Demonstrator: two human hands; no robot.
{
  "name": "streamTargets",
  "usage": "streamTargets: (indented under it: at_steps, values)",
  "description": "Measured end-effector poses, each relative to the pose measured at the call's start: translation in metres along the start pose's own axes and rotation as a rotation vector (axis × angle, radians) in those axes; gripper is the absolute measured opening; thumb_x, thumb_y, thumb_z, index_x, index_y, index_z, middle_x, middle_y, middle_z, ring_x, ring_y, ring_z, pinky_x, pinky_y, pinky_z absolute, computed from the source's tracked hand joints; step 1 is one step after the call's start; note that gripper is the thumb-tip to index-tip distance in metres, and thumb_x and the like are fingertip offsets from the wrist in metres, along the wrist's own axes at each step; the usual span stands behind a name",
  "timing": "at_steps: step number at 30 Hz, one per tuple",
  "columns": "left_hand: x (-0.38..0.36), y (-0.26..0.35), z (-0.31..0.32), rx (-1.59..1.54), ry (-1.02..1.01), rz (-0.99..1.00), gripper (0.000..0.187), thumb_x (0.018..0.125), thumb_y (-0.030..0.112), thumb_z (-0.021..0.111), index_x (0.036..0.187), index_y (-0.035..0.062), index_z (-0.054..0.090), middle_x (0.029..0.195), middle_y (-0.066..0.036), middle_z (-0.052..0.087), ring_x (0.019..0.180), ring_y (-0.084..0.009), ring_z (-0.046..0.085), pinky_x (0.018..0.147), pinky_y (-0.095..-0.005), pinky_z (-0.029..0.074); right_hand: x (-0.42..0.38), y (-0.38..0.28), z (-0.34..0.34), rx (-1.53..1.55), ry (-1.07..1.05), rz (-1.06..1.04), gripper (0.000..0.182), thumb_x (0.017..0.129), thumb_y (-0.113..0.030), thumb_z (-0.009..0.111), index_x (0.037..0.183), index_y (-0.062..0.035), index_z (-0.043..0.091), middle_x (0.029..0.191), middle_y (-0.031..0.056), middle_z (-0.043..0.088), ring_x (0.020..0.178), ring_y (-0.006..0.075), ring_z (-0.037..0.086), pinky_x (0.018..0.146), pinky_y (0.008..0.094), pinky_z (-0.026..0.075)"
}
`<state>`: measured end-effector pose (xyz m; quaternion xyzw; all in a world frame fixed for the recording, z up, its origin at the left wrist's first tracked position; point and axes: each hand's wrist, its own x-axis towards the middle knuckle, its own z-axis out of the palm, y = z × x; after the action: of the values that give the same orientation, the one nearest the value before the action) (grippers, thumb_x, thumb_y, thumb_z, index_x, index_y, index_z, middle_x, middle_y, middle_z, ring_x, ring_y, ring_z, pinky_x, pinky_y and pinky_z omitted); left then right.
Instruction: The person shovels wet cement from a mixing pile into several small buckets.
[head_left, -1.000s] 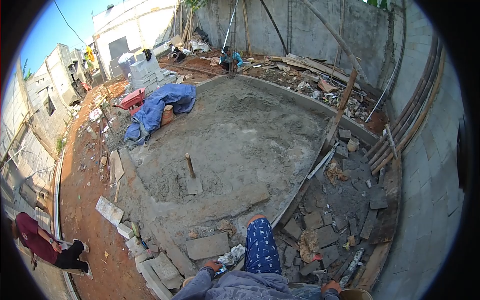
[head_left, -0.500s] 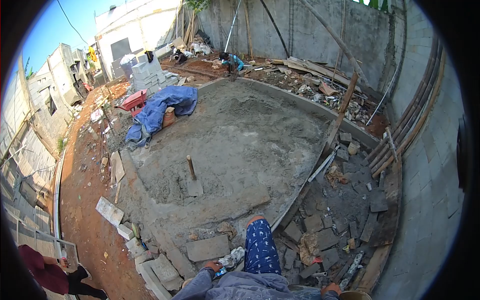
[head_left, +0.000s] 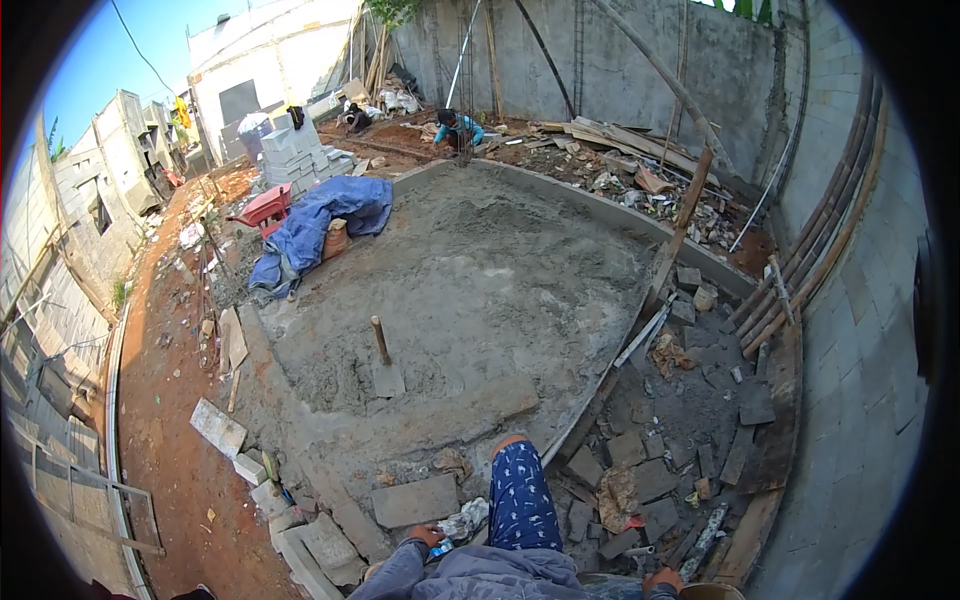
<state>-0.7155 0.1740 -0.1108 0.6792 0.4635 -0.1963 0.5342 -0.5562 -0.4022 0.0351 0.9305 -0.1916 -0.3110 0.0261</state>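
Observation:
At the bottom of the head view, my left hand (head_left: 428, 535) is low beside my bent knee, its fingers curled. A small blue-and-white item (head_left: 441, 547) touches or lies just under it; crumpled clear plastic (head_left: 465, 520) is beside it. My right hand (head_left: 662, 579) is at the bottom edge, partly cut off, with fingers bent near the rim of a bucket (head_left: 708, 592); what it holds is hidden. A grey block (head_left: 415, 500) lies ahead of my left hand. Farther forward, a wooden-handled shovel (head_left: 381, 342) stands in wet grey mortar (head_left: 460, 290).
A blue tarp (head_left: 315, 225), a red wheelbarrow (head_left: 264, 208) and stacked blocks (head_left: 295, 155) are at the back left. Broken blocks (head_left: 640, 470) and a plank (head_left: 690, 215) lie right. Bamboo poles (head_left: 820, 235) lean on the wall. A person in blue (head_left: 460, 128) crouches far off.
The person in maroon at the lower left has moved almost out of view. The far person in blue has shifted posture slightly. My hands have hardly moved.

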Motion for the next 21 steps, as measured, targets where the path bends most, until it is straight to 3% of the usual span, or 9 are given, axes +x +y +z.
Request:
streamTargets:
  at_steps: [3, 6, 21]
  values:
    - [-0.001, 0.002, 0.0, 0.028, 0.007, -0.027, 0.028, 0.081, 0.026, 0.075, 0.105, 0.0111, 0.074, 0.09, -0.007, 0.075, 0.077, -0.0156, 0.073, 0.08, -0.0323, 0.056, 0.0, -0.001, -0.002, -0.012, -0.029, 0.018, 0.047, 0.083, -0.043, 0.063, 0.118, -0.0109, 0.066, 0.128, 0.0186, 0.061, 0.122, 0.0356, 0.056, 0.1, 0.0481, 0.045]
    - [-0.002, 0.002, -0.001, 0.022, -0.011, -0.023, 0.028, 0.083, 0.025, 0.074, 0.106, 0.0087, 0.071, 0.094, -0.004, 0.075, 0.079, -0.0151, 0.073, 0.06, -0.0302, 0.048, -0.002, -0.002, -0.003, -0.011, -0.022, 0.012, 0.047, 0.083, -0.043, 0.063, 0.118, -0.0108, 0.066, 0.128, 0.0186, 0.061, 0.121, 0.0356, 0.056, 0.1, 0.048, 0.045]
    - [-0.006, 0.006, -0.002, 0.017, -0.012, -0.01, 0.028, 0.083, 0.025, 0.073, 0.106, 0.0089, 0.071, 0.094, -0.005, 0.075, 0.08, -0.0152, 0.073, 0.059, -0.0309, 0.048, -0.001, -0.001, 0.001, 0.005, 0.004, 0.002, 0.046, 0.084, -0.042, 0.062, 0.116, -0.0105, 0.067, 0.128, 0.0189, 0.061, 0.121, 0.0357, 0.056, 0.1, 0.0478, 0.045]
